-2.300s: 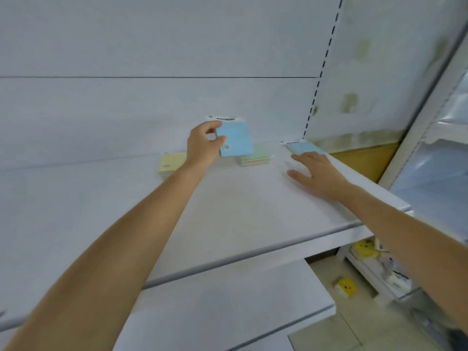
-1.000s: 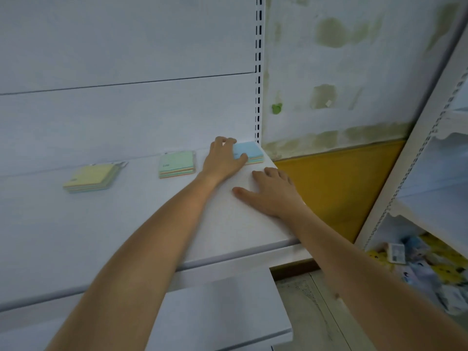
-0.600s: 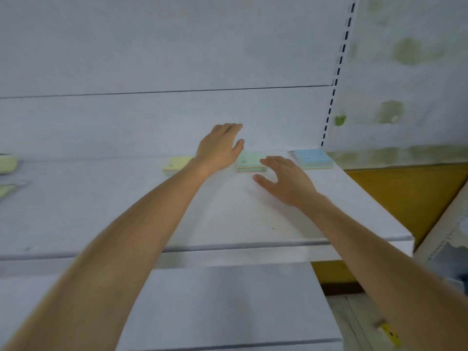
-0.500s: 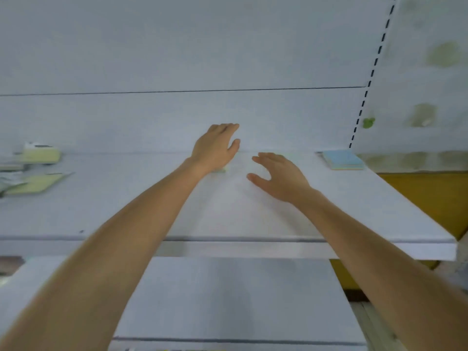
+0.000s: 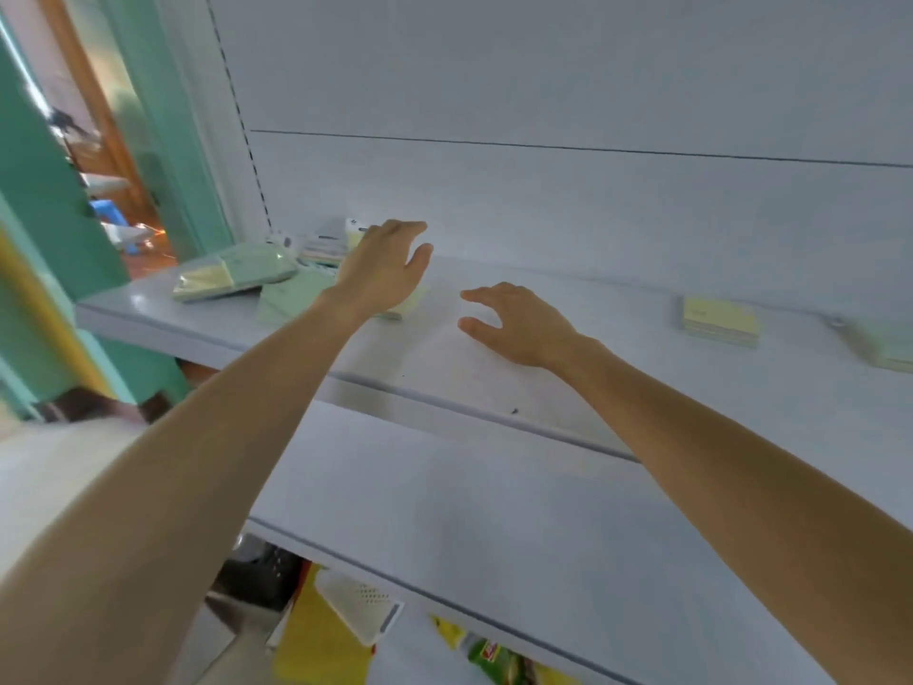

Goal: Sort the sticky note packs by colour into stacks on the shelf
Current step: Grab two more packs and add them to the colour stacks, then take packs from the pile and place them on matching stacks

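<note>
Both arms reach over the white shelf (image 5: 494, 373). My left hand (image 5: 383, 269) hovers with straight fingers above a loose pile of sticky note packs at the shelf's left end: a wrapped yellow and green bundle (image 5: 232, 276), a flat green pack (image 5: 291, 301), a yellow pack (image 5: 410, 306) partly hidden under the hand, and more packs (image 5: 326, 247) against the back wall. My right hand (image 5: 516, 321) is relaxed and empty, low over bare shelf. A yellow stack (image 5: 719, 321) sits to the right, and a green stack (image 5: 889, 346) is cut off by the frame edge.
A second white shelf (image 5: 444, 511) juts out below. Under it lie a yellow board (image 5: 321, 640), a white plastic item (image 5: 363, 610) and packaged goods. Green walls and a doorway (image 5: 99, 190) stand to the left. The back panel (image 5: 543, 190) rises behind the shelf.
The left hand set a blue pack on the blue stack at the right end. My view then swung left, and both empty hands moved to the loose pile.
</note>
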Demonstrator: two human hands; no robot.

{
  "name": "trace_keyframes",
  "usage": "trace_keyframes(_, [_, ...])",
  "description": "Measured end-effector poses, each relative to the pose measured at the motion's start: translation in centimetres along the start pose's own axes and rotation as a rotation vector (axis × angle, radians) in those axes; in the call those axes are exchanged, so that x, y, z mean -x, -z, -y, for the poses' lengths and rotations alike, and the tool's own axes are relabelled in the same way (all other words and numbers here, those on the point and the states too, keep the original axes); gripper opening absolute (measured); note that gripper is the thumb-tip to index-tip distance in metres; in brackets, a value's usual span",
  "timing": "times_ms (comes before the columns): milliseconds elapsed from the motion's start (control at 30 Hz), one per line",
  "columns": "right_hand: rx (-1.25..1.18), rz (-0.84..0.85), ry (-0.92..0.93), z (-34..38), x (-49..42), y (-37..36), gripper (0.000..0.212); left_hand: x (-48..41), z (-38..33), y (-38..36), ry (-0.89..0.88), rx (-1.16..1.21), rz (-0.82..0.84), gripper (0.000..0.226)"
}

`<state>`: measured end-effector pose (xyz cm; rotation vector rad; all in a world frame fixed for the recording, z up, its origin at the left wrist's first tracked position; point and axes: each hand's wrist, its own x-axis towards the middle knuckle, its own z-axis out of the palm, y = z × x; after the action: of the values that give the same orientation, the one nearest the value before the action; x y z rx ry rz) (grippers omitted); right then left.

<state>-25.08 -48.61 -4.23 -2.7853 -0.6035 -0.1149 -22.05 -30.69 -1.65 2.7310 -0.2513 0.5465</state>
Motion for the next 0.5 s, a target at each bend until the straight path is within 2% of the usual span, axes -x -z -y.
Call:
trace_keyframes(267, [-0.079, 0.043, 0.030, 2.1, -11.9, -3.5, 0.051, -5.9, 11.2, 0.2, 0.147, -0.071, 0.054, 0.043])
trace_keyframes(500, [-0.193, 0.004, -0.035, 2.8, -22.0, -5.0, 0.051, -10.6, 17.9, -0.1, 0.249, -0.246, 0.200, 0.049])
